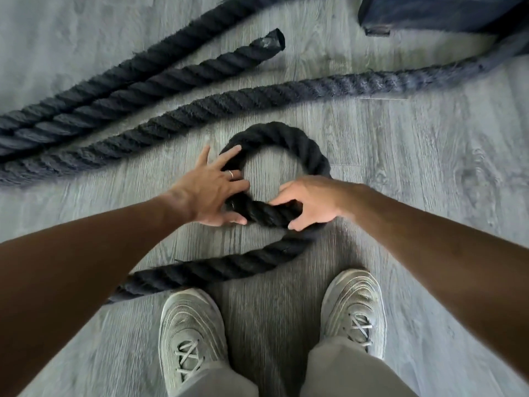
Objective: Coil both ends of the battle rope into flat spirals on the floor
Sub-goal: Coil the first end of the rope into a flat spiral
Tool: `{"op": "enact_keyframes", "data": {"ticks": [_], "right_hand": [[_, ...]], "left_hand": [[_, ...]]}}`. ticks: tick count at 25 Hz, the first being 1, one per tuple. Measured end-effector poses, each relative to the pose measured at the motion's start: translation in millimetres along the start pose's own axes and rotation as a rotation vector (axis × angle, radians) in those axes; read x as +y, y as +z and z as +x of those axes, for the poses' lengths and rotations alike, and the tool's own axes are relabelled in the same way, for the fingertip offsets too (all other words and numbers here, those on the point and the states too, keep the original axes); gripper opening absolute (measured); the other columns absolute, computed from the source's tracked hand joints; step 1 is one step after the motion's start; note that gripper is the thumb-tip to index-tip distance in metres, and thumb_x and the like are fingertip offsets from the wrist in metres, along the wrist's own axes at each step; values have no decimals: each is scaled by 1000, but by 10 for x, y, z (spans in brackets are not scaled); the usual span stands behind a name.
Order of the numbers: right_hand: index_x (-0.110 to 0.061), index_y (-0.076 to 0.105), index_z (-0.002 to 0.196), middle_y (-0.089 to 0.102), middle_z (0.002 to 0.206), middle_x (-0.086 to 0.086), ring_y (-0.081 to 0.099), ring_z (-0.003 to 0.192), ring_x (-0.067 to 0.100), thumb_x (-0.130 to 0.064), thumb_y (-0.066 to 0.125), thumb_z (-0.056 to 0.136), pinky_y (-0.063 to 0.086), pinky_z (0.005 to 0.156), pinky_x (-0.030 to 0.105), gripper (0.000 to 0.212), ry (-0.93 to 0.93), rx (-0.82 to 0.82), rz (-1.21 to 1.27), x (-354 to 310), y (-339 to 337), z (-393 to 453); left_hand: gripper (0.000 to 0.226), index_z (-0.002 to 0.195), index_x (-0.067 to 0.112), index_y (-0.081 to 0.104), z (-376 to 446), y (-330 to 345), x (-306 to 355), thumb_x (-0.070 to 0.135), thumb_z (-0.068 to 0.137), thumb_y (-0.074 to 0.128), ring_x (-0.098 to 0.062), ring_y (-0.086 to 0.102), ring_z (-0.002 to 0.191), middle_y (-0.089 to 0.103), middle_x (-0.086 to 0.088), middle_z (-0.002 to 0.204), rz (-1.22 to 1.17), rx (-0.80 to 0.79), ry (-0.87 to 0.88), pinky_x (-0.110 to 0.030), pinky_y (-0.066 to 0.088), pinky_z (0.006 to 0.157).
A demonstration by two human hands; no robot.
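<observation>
Bending low over a grey wood-grain floor [400,196], both bare arms reached down toward a thick black battle rope [289,138]. Curled into one small open loop just beyond the feet, with the rope's tip brought round at the near side of the ring. Left hand [210,193] spread flat, fingers straight and relaxed, pressed on the left side of the loop and on the tip, a ring [231,174] on one finger. Right hand [307,203] curled round the rope at the near side of the loop, thumb under and fingers over, gripping it where the tip met the ring. Trailed away from the right hand in a curve to the near left, passing under the left forearm. Lay farther off in three long runs across the far left of the floor, with the other cut end [272,43] resting far from the loop, uncoiled. Stood behind the loop in two grey laced trainers [191,333]. Sat at the far right corner, a dark box-like object [443,12], only partly in view.
</observation>
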State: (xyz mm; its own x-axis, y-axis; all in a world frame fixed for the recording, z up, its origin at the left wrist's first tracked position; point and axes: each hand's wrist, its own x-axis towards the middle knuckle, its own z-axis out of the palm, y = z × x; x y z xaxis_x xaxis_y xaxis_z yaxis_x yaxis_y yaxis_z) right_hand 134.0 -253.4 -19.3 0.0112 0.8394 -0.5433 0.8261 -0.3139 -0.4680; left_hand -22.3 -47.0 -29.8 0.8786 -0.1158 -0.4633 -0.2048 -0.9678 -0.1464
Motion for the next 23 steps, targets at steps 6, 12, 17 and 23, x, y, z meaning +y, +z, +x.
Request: {"op": "enact_keyframes", "data": {"ticks": [6,12,17,23], "right_hand": [[-33,68,125,59,107,-13,48,104,14,-23,74,85,39,100,43,41,137,377,-19,-166,-56,-127],[-36,18,158,15,161,1,7,150,33,-28,87,65,5,118,67,115,226,254,-226,-542,521,-60],[-49,31,148,8,166,-6,-10,154,24,-17,84,69,2,116,73,100,90,212,-213,-114,274,-42],[-56,28,149,-23,167,-1,-30,149,36,15,65,75,-6,117,71,109,199,328,-440,356,-117,-197]], "left_hand": [[86,125,34,40,-276,88,359,93,75,4,-37,25,136,55,4,126,-213,40,-344,-53,49,90],[79,113,36,48,-290,36,638,97,69,25,-29,28,126,60,7,112,-459,17,-624,-46,50,84],[91,119,32,52,-311,-71,875,97,69,13,-27,28,118,64,6,100,-527,39,-571,-37,53,74],[100,157,23,22,49,-352,1093,86,80,25,-27,36,119,64,-2,122,-521,-9,-331,-34,42,96]]}}
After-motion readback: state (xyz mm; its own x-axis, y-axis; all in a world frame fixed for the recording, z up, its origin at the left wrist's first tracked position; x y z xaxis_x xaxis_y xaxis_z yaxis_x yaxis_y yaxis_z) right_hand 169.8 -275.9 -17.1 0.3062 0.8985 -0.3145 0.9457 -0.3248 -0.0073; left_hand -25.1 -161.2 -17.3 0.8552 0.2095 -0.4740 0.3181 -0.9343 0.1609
